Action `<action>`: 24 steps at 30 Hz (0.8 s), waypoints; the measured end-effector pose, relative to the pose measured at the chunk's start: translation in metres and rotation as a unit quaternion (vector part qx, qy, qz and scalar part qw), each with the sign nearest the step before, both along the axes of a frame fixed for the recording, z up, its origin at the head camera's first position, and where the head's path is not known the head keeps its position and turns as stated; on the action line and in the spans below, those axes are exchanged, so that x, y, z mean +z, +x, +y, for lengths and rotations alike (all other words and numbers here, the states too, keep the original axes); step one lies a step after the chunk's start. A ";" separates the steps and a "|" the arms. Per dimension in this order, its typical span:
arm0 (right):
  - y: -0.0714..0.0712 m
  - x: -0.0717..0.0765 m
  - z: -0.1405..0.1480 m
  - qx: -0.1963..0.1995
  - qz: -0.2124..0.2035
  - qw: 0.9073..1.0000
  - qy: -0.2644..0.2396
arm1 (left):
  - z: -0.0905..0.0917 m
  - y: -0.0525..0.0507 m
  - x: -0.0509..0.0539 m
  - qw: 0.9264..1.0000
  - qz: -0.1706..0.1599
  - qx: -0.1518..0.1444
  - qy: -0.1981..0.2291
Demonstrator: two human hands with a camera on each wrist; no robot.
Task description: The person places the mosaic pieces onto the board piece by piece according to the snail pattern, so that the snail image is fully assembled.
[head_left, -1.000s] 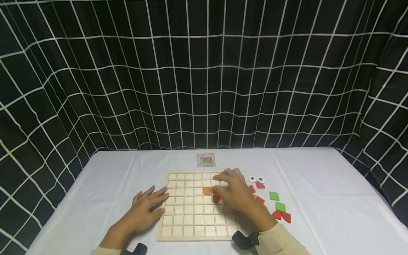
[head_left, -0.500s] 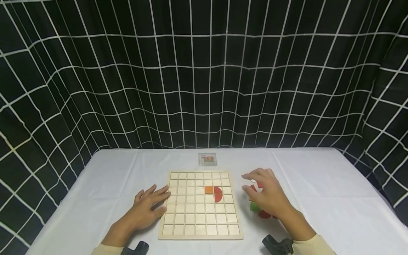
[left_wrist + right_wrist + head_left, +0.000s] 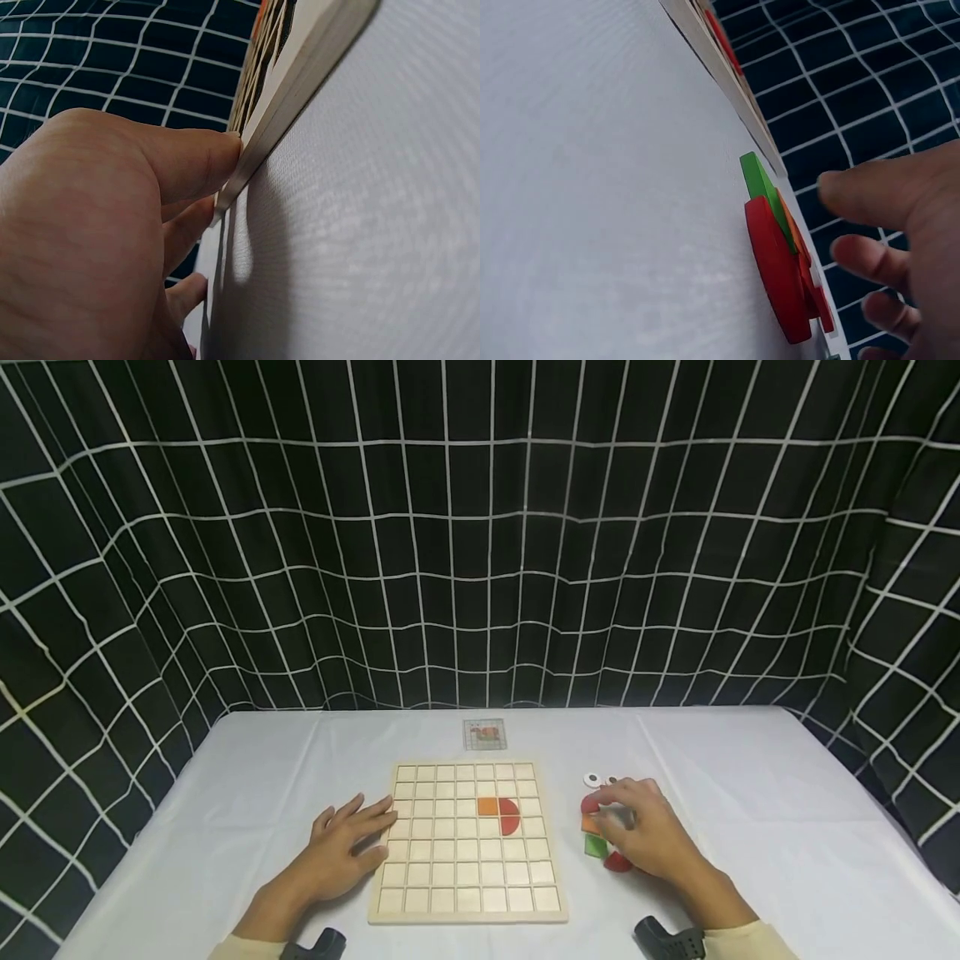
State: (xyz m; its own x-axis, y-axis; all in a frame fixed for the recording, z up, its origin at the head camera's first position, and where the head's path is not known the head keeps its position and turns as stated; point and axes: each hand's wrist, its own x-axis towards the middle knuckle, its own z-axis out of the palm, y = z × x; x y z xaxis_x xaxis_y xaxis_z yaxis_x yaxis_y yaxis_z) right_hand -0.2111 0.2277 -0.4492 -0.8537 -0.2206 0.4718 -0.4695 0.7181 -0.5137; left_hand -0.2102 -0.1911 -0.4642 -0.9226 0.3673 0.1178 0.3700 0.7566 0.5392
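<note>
Currently my right hand [image 3: 651, 829] is hovering, thumb and fingers parted, over coloured pieces [image 3: 596, 846] right of the board [image 3: 457, 854]; my left hand [image 3: 337, 853], fingers spread, is touching the board's left edge.

Board [image 3: 431, 917] on white cloth [image 3: 262, 777]. In its grid: orange square [image 3: 487, 807], two red quarter-rounds [image 3: 509, 826] just right, forming a half-disc. Left hand [image 3: 337, 860] at board's left edge, fingers spread. Right hand [image 3: 651, 828] over loose red, orange and green pieces [image 3: 596, 846]; eye discs [image 3: 592, 780] just beyond. Card [image 3: 484, 735] past board's far edge. Dark white-lined curtain [image 3: 465, 552] behind.
</note>
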 end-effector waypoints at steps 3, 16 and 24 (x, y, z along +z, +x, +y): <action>0.000 -0.006 0.002 0.004 -0.011 1.000 0.014 | -0.001 0.000 0.001 1.000 -0.003 -0.007 0.002; -0.001 -0.012 0.005 -0.008 -0.016 0.998 0.065 | 0.000 0.001 0.000 1.000 -0.001 -0.005 -0.002; -0.002 -0.010 0.005 -0.005 -0.011 0.997 0.081 | 0.001 0.001 0.002 1.000 -0.006 0.004 -0.006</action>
